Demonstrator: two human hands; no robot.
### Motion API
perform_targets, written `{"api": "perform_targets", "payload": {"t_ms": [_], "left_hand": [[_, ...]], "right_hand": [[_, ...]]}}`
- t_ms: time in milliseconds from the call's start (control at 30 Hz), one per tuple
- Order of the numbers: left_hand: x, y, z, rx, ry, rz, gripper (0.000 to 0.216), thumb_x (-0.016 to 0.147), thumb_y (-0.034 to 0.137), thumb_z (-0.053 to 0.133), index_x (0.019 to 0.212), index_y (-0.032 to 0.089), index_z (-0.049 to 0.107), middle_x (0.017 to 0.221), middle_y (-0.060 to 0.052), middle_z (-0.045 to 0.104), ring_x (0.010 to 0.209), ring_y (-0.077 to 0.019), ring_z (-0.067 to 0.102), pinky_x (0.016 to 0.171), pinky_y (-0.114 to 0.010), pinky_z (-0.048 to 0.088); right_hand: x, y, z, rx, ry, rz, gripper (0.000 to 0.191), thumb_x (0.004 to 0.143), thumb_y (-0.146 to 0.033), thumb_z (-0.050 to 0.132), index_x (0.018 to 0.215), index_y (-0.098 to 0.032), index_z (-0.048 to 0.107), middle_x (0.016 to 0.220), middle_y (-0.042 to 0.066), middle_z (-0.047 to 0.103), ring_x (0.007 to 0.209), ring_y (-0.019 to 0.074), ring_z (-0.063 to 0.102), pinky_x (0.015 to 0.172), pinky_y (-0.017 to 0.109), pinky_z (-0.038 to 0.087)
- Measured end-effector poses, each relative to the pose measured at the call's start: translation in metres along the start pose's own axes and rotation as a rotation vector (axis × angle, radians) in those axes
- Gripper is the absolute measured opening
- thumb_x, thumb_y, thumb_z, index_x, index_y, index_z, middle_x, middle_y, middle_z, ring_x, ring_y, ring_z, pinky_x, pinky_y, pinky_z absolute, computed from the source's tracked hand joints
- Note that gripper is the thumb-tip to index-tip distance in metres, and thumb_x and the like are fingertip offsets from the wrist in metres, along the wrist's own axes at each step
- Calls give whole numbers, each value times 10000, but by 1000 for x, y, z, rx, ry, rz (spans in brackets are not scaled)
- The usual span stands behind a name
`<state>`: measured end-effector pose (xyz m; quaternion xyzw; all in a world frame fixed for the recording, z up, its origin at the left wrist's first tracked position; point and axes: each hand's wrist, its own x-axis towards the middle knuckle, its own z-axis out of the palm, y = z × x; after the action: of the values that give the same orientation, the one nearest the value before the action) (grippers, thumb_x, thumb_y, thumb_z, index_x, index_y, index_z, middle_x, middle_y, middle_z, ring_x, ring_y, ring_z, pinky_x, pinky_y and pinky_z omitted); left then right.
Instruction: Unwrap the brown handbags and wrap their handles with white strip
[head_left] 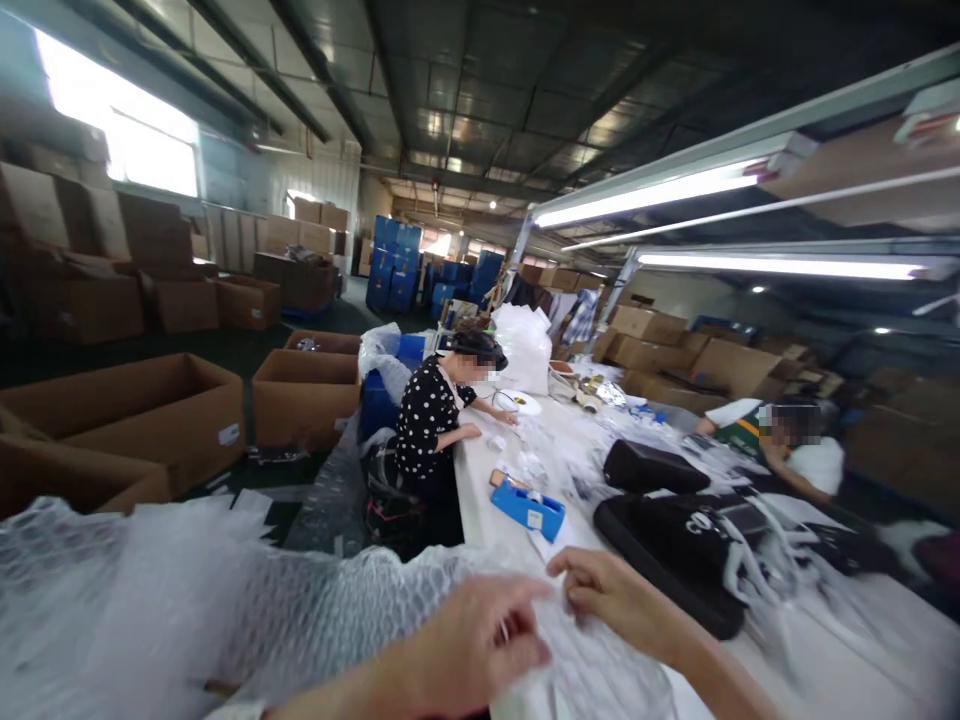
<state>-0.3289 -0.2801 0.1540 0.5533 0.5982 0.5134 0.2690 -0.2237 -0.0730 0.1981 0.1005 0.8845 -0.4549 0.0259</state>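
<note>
My left hand (476, 640) is over a sheet of clear bubble wrap (322, 610), blurred by motion. Its fingers are loosely bent, with a gap between them and the thumb, and nothing shows in that gap. To its right, my right hand (611, 595) has fingers and thumb drawn together at the edge of the bubble wrap, whose clear film runs under both hands. Just beyond on the white table (480, 465) stands a blue tape dispenser (527, 508). A black padded case (667, 545) with white straps lies right of my right hand.
A person in a polka-dot top (427, 415) sits at the table's left side; another person (787, 445) leans in at the right. Open cardboard boxes (161, 410) stand on the floor at left. A smaller black case (652, 467) and plastic scraps lie on the table. Lamps (652, 192) hang overhead.
</note>
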Motion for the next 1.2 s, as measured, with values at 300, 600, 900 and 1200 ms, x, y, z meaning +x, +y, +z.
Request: {"api": "perform_targets", "payload": {"t_ms": [300, 600, 900, 1200], "left_hand": [[41, -107, -75, 91, -269, -374, 367, 569, 482, 772, 722, 164, 670, 701, -21, 652, 770, -259, 629, 747, -342, 479], [40, -79, -151, 25, -258, -461, 468, 705, 631, 652, 720, 174, 551, 564, 50, 456, 462, -88, 360, 441, -215, 277], [2, -41, -210, 52, -387, -609, 407, 648, 549, 749, 677, 162, 628, 518, 39, 470, 452, -90, 338, 439, -223, 246], [-21, -49, -218, 52, -332, -610, 417, 681, 568, 722, 699, 160, 639, 583, 19, 529, 503, -107, 400, 478, -215, 291]], "right_hand": [[-73, 11, -71, 254, 171, 67, 303, 701, -458, 745, 764, -189, 622, 630, -20, 590, 573, 138, 534, 555, 253, 420], [-108, 35, 2, 94, 19, 335, 1057, 528, -219, 801, 1489, -291, 366, 1294, 107, 644, 1111, 300, 626, 838, 293, 489], [-63, 100, -6, 29, 183, 337, 628, 615, -319, 540, 1218, -159, 613, 700, -5, 660, 630, 191, 620, 622, 306, 499], [-41, 81, -30, -85, 118, 209, 128, 690, -269, 547, 777, -197, 608, 660, -16, 661, 617, 171, 611, 602, 271, 436]]}}
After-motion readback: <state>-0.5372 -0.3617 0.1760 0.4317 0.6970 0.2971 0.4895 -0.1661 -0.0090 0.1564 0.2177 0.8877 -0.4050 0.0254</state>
